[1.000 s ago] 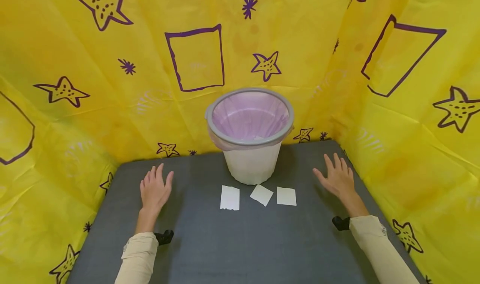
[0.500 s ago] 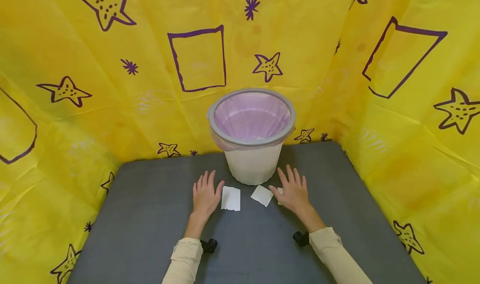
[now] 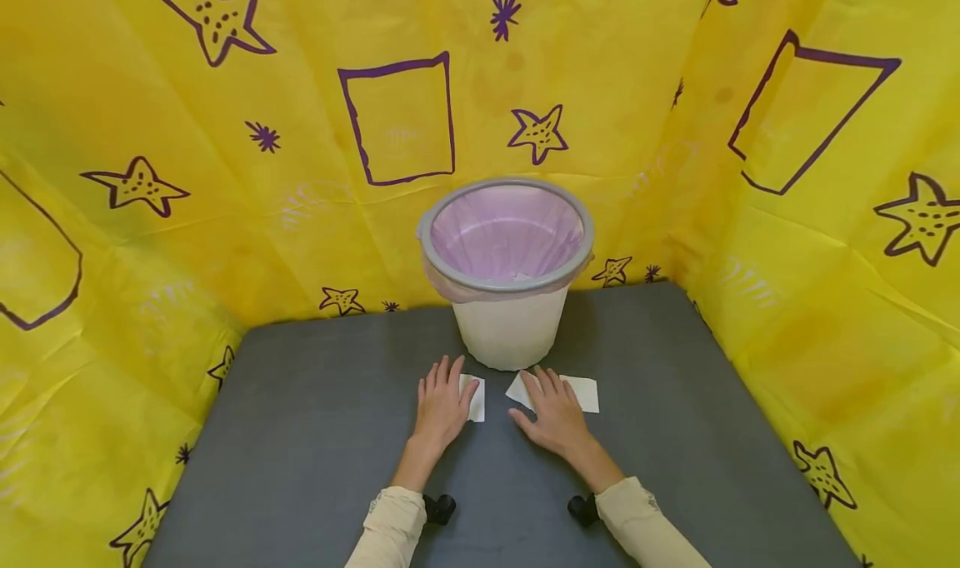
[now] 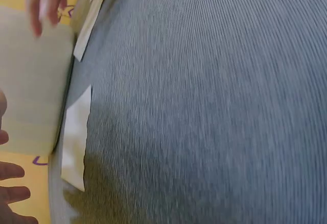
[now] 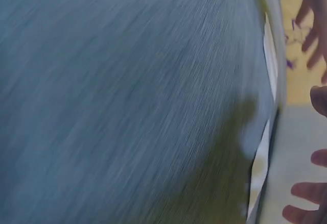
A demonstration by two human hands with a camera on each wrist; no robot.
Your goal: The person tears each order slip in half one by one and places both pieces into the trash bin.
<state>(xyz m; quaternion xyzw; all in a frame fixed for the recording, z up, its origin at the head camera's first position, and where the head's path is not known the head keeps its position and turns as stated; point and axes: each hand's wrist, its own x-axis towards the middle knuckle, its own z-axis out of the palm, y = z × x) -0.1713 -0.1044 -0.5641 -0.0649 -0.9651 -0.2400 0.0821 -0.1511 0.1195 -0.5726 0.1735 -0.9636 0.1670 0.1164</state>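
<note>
My left hand (image 3: 441, 406), fingers loosely extended, is over the left part of a white paper piece (image 3: 477, 401). In the left wrist view that same paper (image 4: 75, 137) lies on the cloth, with fingertips (image 4: 13, 193) showing apart from it. My right hand (image 3: 557, 414) has its fingers spread over a tilted middle paper piece (image 3: 517, 389) and the edge of a third piece (image 3: 585, 393). Neither hand grips anything. Just behind the papers stands a white wastebasket (image 3: 510, 335) with a grey rim and a pinkish-purple bag lining.
A dark grey cloth-covered table (image 3: 315, 443) carries everything. Yellow curtain walls (image 3: 300, 243) with purple starfish drawings rise close behind and on both sides. A small whitish scrap (image 3: 522, 276) shows inside the wastebasket. Dark camera mounts (image 3: 439, 510) stick out inward from both wrists.
Both hands have come in from the table's sides toward the middle, now over the papers. The papers and wastebasket have stayed in place.
</note>
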